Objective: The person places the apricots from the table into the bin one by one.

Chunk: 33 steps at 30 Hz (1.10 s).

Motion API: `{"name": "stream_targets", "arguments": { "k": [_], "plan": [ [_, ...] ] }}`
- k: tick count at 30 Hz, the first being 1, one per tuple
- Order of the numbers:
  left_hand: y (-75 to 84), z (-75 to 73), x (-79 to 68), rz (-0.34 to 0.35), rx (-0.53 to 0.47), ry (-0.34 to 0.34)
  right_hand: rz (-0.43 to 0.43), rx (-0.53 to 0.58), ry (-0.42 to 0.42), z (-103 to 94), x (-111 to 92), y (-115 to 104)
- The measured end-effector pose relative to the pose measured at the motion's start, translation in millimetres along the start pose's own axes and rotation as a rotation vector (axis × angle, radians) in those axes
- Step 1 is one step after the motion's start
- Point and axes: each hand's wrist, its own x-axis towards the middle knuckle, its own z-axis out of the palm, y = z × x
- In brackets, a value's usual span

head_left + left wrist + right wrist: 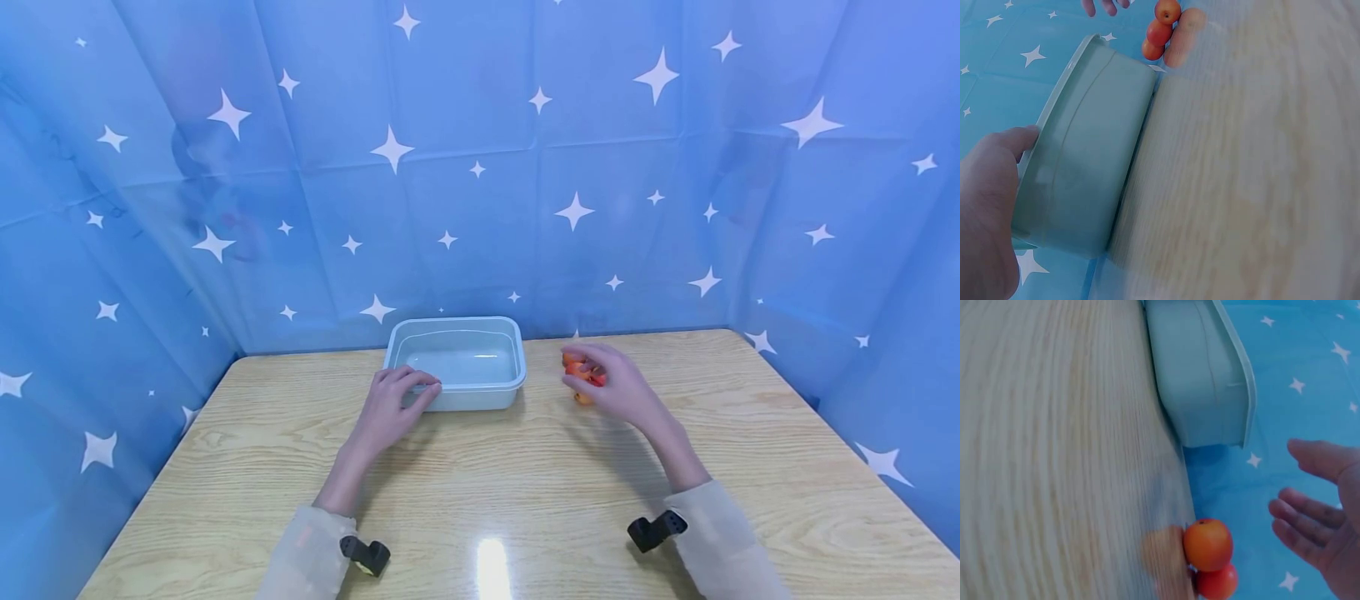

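Observation:
My left hand [392,407] is at the near left rim of a pale blue-green plastic tub [456,398], its fingers loosely bent. In the left wrist view the left thumb [1020,139] reaches the tub's rim, and the other fingers are hidden. Several small orange-red apples [577,367] lie grouped on the table to the tub's right. My right hand [617,385] hovers just over them, thumb and fingers spread apart. The right wrist view shows the right hand [1329,506] above an orange apple [1208,544] and a redder apple [1217,582], with a gap between.
The wooden table [442,500] carries the tub near its far edge. A blue curtain [480,208] with white stars hangs right behind and along both sides. Each sleeve has a small black camera [657,531] strapped on at the wrist.

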Motion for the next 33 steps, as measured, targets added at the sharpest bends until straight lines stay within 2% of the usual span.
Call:
{"name": "stream_targets", "arguments": {
  "k": [7,17,27,33],
  "plan": [
    [0.7,0.2,-0.5,0.024,0.01,0.028,0.046,-0.031,-0.023,-6.5,-7,7],
    [0.0,-0.6,-0.5,-0.007,0.005,0.0,0.057,-0.099,-0.035,-9.5,-13,17],
    [-0.9,0.3,0.1,0.007,0.002,0.003,0.038,-0.112,-0.063,-9.1,-16,26],
    [-2.2,0.9,0.0,0.017,0.01,0.011,0.075,-0.11,-0.095,-5.8,-16,29]
  ]
}}
